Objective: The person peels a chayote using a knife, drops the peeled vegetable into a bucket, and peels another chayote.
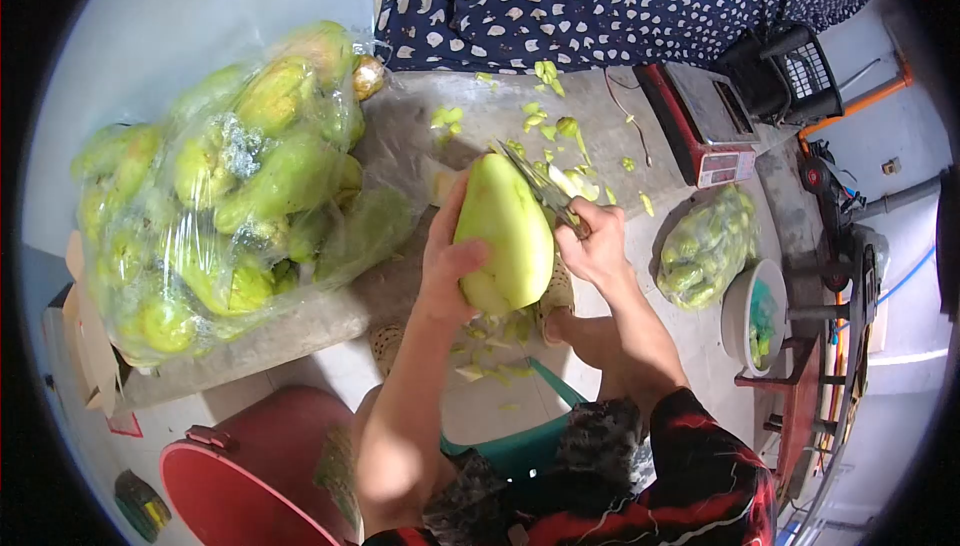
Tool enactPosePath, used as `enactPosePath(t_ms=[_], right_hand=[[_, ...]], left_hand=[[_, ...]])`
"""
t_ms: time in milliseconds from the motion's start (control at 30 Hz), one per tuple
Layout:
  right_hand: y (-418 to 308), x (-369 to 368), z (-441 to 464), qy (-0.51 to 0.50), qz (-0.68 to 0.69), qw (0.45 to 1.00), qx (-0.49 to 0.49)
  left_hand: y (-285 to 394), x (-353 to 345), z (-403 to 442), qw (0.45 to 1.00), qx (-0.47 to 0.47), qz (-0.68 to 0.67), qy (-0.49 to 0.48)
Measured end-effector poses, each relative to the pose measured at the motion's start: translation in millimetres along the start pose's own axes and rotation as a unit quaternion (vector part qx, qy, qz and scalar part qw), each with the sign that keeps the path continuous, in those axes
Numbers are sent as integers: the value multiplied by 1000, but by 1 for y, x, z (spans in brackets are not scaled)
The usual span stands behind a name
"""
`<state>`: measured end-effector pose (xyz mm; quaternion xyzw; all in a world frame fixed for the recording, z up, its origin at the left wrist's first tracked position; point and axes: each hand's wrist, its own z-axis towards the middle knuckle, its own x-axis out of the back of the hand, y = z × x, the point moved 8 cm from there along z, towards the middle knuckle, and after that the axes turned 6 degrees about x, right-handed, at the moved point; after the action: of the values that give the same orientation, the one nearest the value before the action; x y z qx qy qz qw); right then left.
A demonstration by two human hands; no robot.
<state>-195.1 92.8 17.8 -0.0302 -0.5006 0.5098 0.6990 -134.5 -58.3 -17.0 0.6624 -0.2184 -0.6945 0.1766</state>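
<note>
A large peeled pale-green fruit (505,236) is held upright in the middle. My left hand (453,256) wraps round its left side, the thumb lying across its face. In my right hand (594,238) is a knife (535,178), its blade slanting up and left along the fruit's upper right side. Green peel scraps (548,74) are scattered on the concrete slab (400,111) behind the fruit, and more peel lies on the floor below it.
A clear plastic bag of green fruits (270,186) fills the left. At the right are a red scale (700,121), a black basket (795,71), another filled bag (708,246) and a white bucket (738,318). A red bin (250,476) stands at lower left.
</note>
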Motion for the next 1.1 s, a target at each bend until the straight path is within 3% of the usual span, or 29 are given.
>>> enactPosePath(t_ms=[100, 167, 233, 300, 367, 467, 567, 633, 733, 933, 1033, 1100], right_hand=[[-18, 9, -7, -11, 8, 1000, 17], [-50, 18, -6, 10, 57, 992, 115], [-53, 17, -3, -9, 69, 990, 123], [-25, 6, -3, -12, -14, 998, 64], [8, -4, 0, -13, -3, 999, -34], [0, 0, -7, -25, 8, 1000, -11], [-57, 20, -3, -1, 47, 993, 111], [-49, 17, -5, -5, 10, 993, 117], [10, -6, -3, -36, -31, 998, -33], [15, -5, -6, -42, -9, 998, -38], [10, -7, -9, -9, 9, 1000, -9], [8, -6, -11, 18, 23, 999, 14]], left_hand=[[5, 3, 4, 1000, -4, -1, 26], [11, 1, 6, 1000, -8, -19, 17], [11, 0, 6, 999, -6, -38, 5], [12, -2, 5, 999, -21, -27, -17], [6, 0, 2, 1000, -9, -11, -8], [8, -2, 2, 1000, -3, -18, 8], [13, -2, 5, 1000, -3, -28, 12], [13, -1, 4, 1000, -7, -24, 8], [9, -5, 3, 999, -10, -35, -13], [0, 10, 2, 1000, 1, -18, 1], [-1, 17, 2, 994, 8, -104, 40], [-1, 37, 0, 979, -8, -134, 152]])
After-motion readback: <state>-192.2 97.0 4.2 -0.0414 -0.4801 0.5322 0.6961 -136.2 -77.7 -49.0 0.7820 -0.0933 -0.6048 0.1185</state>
